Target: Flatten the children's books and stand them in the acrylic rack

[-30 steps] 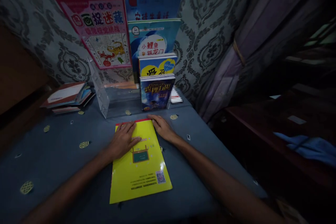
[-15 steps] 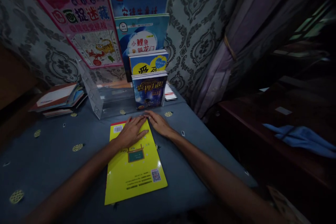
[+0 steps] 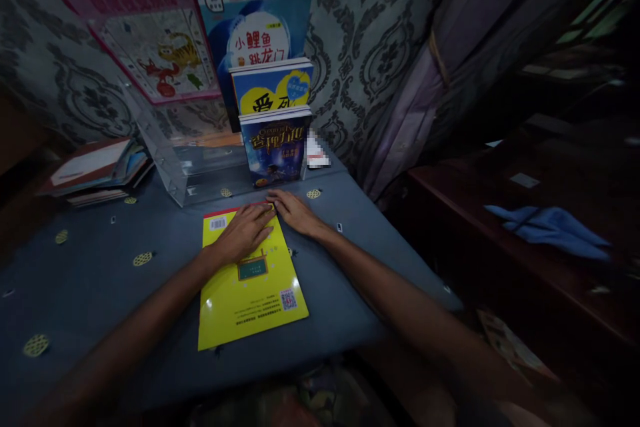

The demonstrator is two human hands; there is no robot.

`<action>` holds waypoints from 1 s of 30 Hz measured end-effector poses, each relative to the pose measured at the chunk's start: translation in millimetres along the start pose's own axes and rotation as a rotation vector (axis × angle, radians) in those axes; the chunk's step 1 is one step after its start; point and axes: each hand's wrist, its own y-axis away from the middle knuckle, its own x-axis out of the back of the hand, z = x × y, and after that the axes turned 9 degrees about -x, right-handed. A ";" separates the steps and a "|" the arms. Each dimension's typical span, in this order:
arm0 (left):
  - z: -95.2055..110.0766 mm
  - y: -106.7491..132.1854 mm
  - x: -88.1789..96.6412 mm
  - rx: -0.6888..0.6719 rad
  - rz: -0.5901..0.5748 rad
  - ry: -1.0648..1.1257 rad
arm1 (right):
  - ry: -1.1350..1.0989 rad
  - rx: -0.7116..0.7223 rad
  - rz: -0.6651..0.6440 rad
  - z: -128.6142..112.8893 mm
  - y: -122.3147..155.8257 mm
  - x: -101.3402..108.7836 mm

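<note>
A yellow book (image 3: pixel 240 307) with a red top edge, a barcode and a green chalkboard picture lies flat on the table, its printed text upside down. My left hand (image 3: pixel 246 232) rests on its upper part, palm down, fingers stretched out. At the upper right corner of the same book, my right hand (image 3: pixel 295 212) lies low on its side, fingers extended and the tips close to those of my left hand. Whether they touch the page edge is hard to see. Just behind the hands stands a dark blue book (image 3: pixel 275 150) at the front of a clear acrylic rack (image 3: pixel 173 173).
Behind it, the rack holds a blue-and-yellow book (image 3: pixel 273 87), a teal book (image 3: pixel 260 7) and a pink book (image 3: pixel 150 33). A stack of books (image 3: pixel 97 167) lies at left. On the right, past the table edge, are a purple curtain (image 3: pixel 400 113) and a blue cloth (image 3: pixel 547 230).
The view has tilted downward, so the rack and books appear higher in the picture. Both hands remain at the top of the yellow book, my left thumb slightly closer to its fingers.
</note>
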 end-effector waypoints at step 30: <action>115.4 62.3 32.7 -0.240 -0.217 0.286 | 0.100 0.035 -0.072 -3.1 4.9 1.2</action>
